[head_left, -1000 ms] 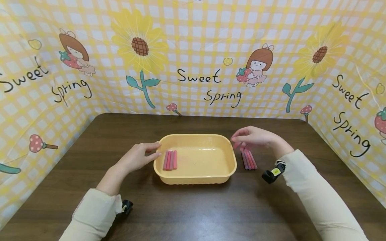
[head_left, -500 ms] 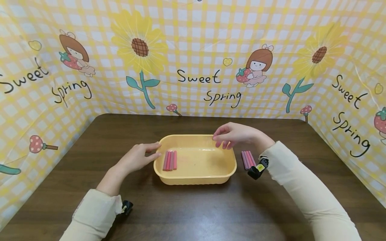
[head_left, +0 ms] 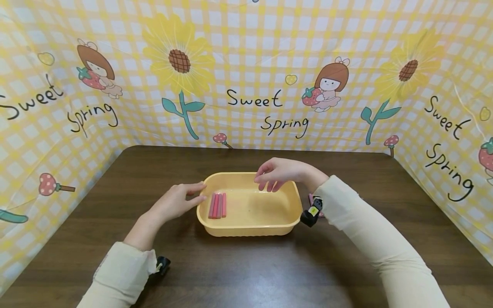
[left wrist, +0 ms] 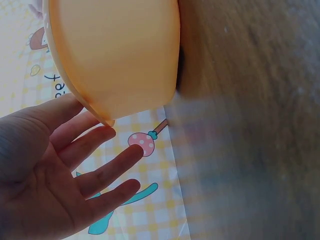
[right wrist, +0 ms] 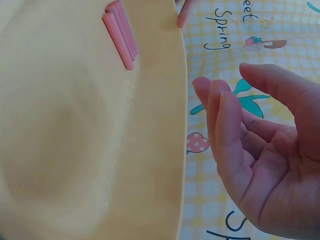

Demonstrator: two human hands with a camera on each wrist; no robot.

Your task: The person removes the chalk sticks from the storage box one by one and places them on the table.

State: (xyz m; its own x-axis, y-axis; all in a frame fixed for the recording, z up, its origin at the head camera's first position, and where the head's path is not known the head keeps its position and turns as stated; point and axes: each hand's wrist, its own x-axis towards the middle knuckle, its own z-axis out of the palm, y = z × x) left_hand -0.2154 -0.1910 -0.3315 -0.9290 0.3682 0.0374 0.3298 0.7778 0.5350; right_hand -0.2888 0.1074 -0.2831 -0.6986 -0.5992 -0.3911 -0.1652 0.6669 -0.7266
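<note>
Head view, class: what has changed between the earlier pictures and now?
The bare right hand moved leftward, from the right end of the yellow oblong plastic tray to its far side, nothing visibly taken or released. The black right wrist camera followed, mostly hiding the slim pink-purple sticks outside. The bare left hand, tray and four slim pinkish sticks inside stayed put.

The tray (head_left: 249, 231) is yellow; the sticks (head_left: 217, 206) at its left edge are pink and mauve. Other sticks (head_left: 310, 198), mostly hidden past its right edge, look pinkish-purple. The tabletop (head_left: 239, 273) is brown with wood grain; the cloth (head_left: 246, 51) behind its far edge is yellow-and-white checked. The sleeves (head_left: 124, 269) are cream.
</note>
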